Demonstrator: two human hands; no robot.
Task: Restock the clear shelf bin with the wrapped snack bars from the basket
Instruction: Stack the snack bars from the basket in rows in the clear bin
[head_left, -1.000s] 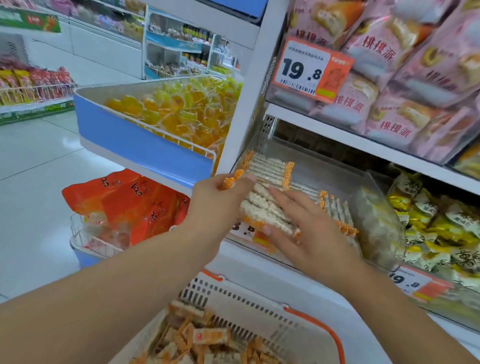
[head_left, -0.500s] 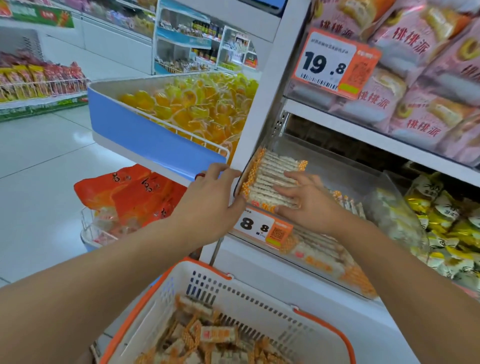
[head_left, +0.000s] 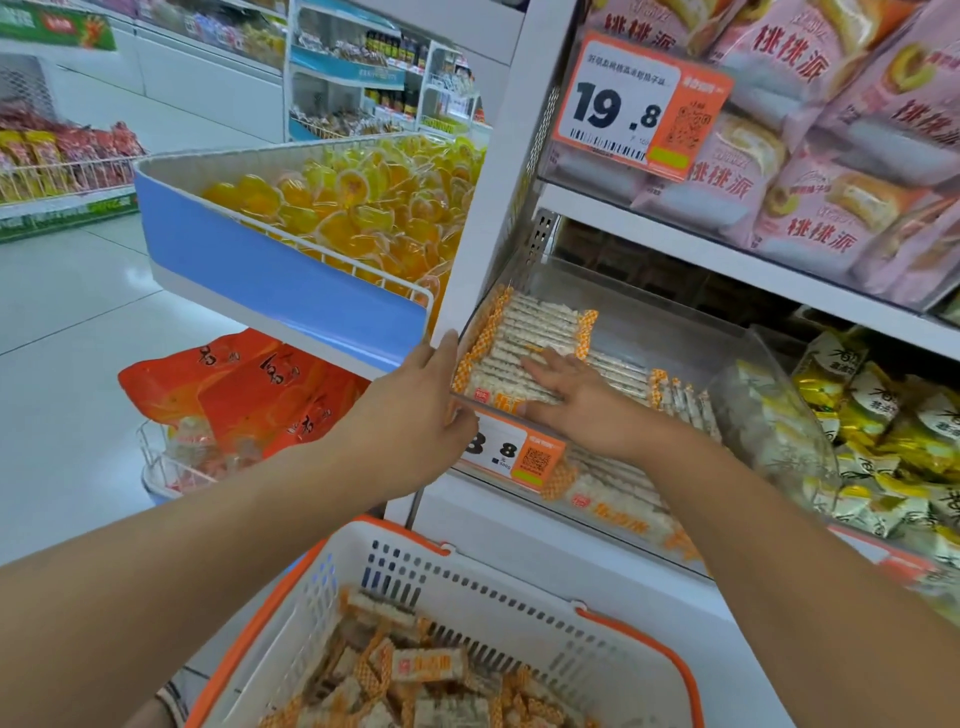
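A second ago both hands held a stack of bars in the air before the shelf; now that stack (head_left: 524, 343) lies inside the clear bin (head_left: 649, 322), packed against its left wall, at about 12 o'clock in the view. The batch is therefore delivered, and what remains of this step looks like squaring it up.

The right hand (head_left: 576, 400) lies flat on the stack, fingers straight and spread, pressing rather than gripping. The left hand (head_left: 415, 410) sits at the bin's front left corner, at 11 o'clock from the basket, fingers extended along the outside of the wall with the thumb near the price tag (head_left: 511, 452); it seems to brace the bin. Whether any finger hooks the rim I cannot tell.

More bars stand in a row at 3 o'clock from the stack, and others show through the bin's front. Much of the bin behind is bare.

The basket (head_left: 498, 587), at 6 o'clock, has a good heap of loose bars (head_left: 426, 670) in it, so I judge the restocking well short of done: several more loads are needed.
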